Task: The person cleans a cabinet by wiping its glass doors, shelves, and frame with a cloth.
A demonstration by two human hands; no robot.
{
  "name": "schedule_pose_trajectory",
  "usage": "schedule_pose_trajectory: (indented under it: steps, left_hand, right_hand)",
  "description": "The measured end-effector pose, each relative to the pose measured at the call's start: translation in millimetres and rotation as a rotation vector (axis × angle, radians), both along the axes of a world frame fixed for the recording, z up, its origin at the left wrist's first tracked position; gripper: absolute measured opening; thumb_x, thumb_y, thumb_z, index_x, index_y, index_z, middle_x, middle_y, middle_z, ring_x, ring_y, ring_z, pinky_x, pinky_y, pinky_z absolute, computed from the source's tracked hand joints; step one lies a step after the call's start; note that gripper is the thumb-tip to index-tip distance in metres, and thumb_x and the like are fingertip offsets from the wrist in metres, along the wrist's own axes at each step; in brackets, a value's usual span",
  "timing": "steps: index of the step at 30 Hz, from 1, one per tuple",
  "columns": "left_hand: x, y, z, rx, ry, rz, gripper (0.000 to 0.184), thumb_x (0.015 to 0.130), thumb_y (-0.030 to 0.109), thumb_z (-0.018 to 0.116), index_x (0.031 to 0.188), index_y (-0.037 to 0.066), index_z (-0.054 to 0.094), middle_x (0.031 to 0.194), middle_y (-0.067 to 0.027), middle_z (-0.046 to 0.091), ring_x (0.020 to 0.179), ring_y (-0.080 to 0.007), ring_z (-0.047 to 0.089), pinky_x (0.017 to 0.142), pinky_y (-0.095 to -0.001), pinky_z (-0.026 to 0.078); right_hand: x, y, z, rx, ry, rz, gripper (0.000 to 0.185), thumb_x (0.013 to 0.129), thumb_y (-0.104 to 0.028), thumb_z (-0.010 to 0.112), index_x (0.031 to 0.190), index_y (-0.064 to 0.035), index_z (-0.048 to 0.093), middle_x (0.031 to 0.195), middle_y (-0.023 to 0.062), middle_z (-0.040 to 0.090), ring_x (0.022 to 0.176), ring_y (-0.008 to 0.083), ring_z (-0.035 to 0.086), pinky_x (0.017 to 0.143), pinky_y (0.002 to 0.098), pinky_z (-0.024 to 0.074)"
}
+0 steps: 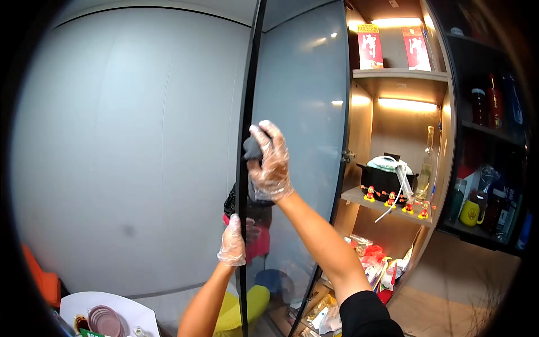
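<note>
A tall tinted glass door [303,106] with a black frame [243,185] stands swung open in front of me. My right hand [270,163], in a clear plastic glove, holds a dark grey cloth [252,148] against the upper part of the frame's edge. Lower down, my left hand [232,245], gloved the same way, grips the same edge from its left side. Part of its fingers is hidden behind the frame. The glass carries a faint reflection of me and the room.
The lit cabinet [401,84] on the right holds red boxes [370,48], a black pot [382,178], a glass bottle [427,165] and several small figurines [391,197]. Packages [373,255] fill its lower shelves. A white table [135,312] and a yellow-green chair [255,303] stand below.
</note>
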State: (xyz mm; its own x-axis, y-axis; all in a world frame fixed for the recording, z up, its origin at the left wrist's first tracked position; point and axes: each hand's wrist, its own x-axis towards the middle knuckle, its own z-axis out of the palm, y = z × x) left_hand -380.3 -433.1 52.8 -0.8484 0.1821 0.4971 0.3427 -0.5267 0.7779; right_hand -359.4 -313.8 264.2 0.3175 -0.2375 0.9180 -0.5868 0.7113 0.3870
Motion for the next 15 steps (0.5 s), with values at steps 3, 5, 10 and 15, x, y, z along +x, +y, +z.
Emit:
schedule_pose_trajectory:
  steps: [3,5,10,15]
  left_hand:
    - [28,-1,58,-0.192,0.239,0.338,0.049,0.106,0.051,0.058,0.104,0.003,0.061,0.092,-0.0102,0.074,0.075,-0.0184,0.070,0.067,-0.0348,0.056]
    - [22,3,66,-0.176,0.251,0.423,0.045,0.103,0.045,0.067,0.104,0.001,0.059,0.085,-0.0109,0.072,0.067,-0.0190,0.068,0.063,-0.0351,0.056]
    - [29,-3,65,-0.436,0.338,0.659,0.050,0.102,0.053,0.062,0.105,0.004,0.057,0.072,-0.0245,0.068,0.073,-0.0503,0.067,0.065,-0.0569,0.051]
    - [23,3,58,-0.433,0.371,0.797,0.047,0.101,0.050,0.067,0.096,0.004,0.057,0.062,-0.0128,0.066,0.061,-0.0380,0.068,0.058,-0.0450,0.051]
  right_hand:
    - [-10,9,61,-0.016,0.123,-0.016,0.052,0.081,-0.011,0.070,0.132,-0.0057,0.062,0.136,0.0211,0.056,0.130,0.0430,0.055,0.112,0.0499,0.0472]
    - [-21,17,90,-0.264,0.105,-0.097,0.045,0.084,-0.012,0.072,0.127,-0.0045,0.062,0.133,0.0204,0.057,0.126,0.0417,0.057,0.111,0.0493,0.0470]
    - [-62,29,142,-0.709,0.122,0.267,0.045,0.093,-0.015,0.075,0.132,-0.0009,0.057,0.124,0.0187,0.061,0.115,0.0367,0.061,0.102,0.0480,0.0497]
    - [-16,-35,83,-0.040,0.144,0.054,0.058,0.092,-0.028,0.074,0.140,-0.0034,0.052,0.134,0.0222,0.056,0.126,0.0405,0.055,0.109,0.0512,0.0444]
